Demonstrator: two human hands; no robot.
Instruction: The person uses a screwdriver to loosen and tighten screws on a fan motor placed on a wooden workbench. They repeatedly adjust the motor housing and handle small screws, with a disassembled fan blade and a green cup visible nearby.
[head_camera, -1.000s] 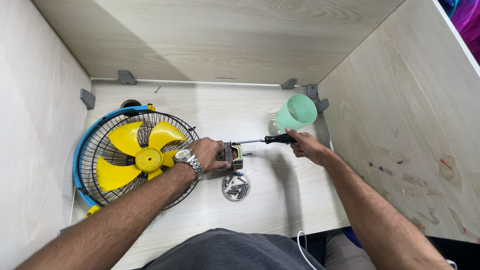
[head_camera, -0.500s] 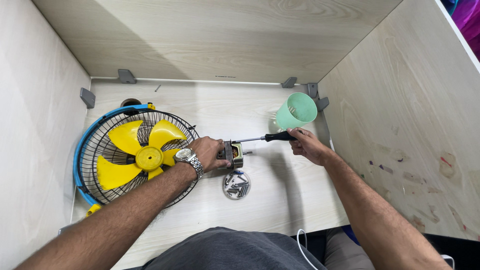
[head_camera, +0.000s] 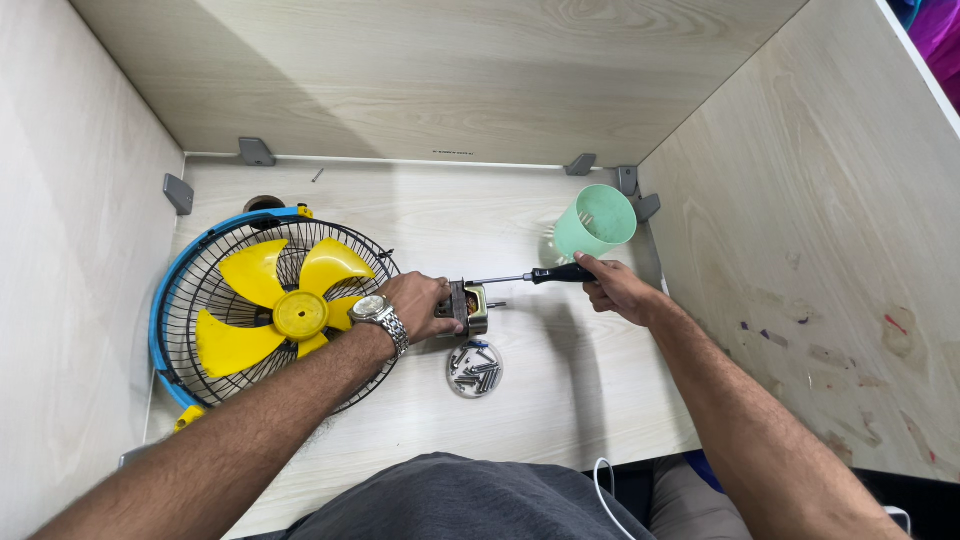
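My left hand (head_camera: 420, 305), with a metal watch on its wrist, grips a small fan motor (head_camera: 470, 306) standing on the table. My right hand (head_camera: 615, 288) holds a black-handled screwdriver (head_camera: 540, 274), whose shaft points left and reaches the top of the motor. To the left lies a fan with yellow blades (head_camera: 275, 300) inside a black wire guard with a blue rim (head_camera: 158, 310). A small round dish of screws (head_camera: 474, 368) sits just in front of the motor.
A mint green plastic cup (head_camera: 592, 222) stands behind my right hand near the back right corner. Wooden walls close in the table on the left, back and right. Grey brackets (head_camera: 255, 151) sit along the back edge. A white cable (head_camera: 600, 480) hangs at the front edge.
My right hand and the screwdriver have shifted slightly, the handle turning a little. My left hand stays on the motor.
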